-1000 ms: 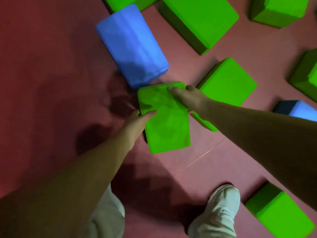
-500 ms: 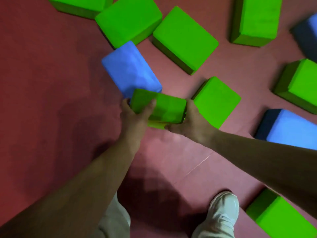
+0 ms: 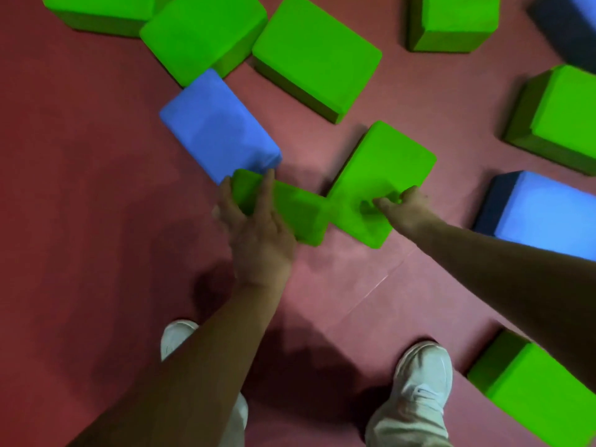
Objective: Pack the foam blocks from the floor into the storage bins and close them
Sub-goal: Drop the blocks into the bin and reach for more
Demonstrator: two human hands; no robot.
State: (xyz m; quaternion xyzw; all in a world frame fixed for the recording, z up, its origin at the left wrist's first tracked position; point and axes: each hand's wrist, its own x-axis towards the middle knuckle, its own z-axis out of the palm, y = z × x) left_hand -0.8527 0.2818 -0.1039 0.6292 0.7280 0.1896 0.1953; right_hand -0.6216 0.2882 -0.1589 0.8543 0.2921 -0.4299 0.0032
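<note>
Two green foam blocks are in hand at once. The held green block (image 3: pixel 290 211) is turned up on its long edge near the middle of the floor (image 3: pixel 80 162). The left hand (image 3: pixel 258 237) has its grip around the block's left end, thumb on one side and fingers over the top. I cannot tell whether the block is clear of the floor or resting on it. Its right end meets the second green block (image 3: pixel 383 169), which lies flat. The right hand (image 3: pixel 403 208) lies on this block's near corner with bent fingers; whether that grip has closed is not clear. The blue block (image 3: pixel 219 124) sits just beyond the left fingertips.

More green blocks and some blue ones lie scattered farther out. One green block (image 3: pixel 532 391) is just beside the right shoe (image 3: pixel 422 375). No storage bin is in view, so packing seems to be at an early stage.

The likely trouble is a weak hold. One hand spans only one end of a broad, soft block, so the foam may give and the free end may sag or twist out. A corner hold on the flat block could let it pivot and fall. Because the two blocks touch, raising one may drag or tip the other. Turning toward unseen bins with both arms full, the person could stumble on the block by the foot.
</note>
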